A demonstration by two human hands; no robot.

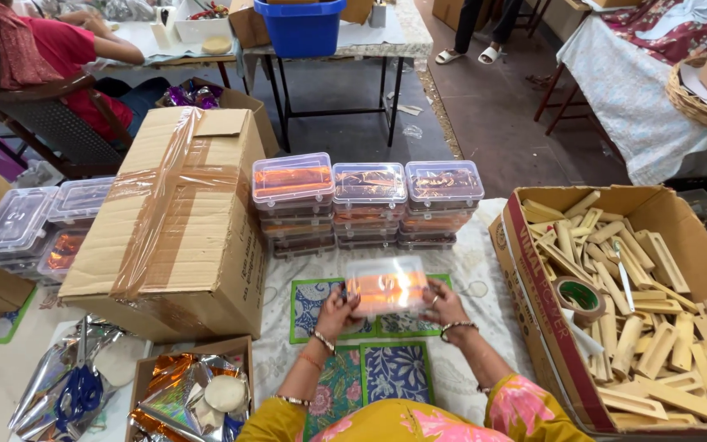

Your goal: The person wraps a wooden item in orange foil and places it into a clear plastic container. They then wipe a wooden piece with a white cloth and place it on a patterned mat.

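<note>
Hands are seen from the head camera closed on a clear plastic box [386,284] with orange contents, the left hand [335,311] gripping its left end and the right hand [443,301] its right end, above printed mats [394,370] and before three stacks of boxes [367,203], beside a taped carton [175,219].

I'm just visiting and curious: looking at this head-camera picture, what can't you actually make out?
- Contents of the clear lidded box, head view: glare and orange wrapping blur them.
- Fingertips of the left hand and right hand: hidden behind that box.
- Lower boxes in the three stacks: only edges show.
- Carton of wooden pieces: cut off by the right edge.
</note>
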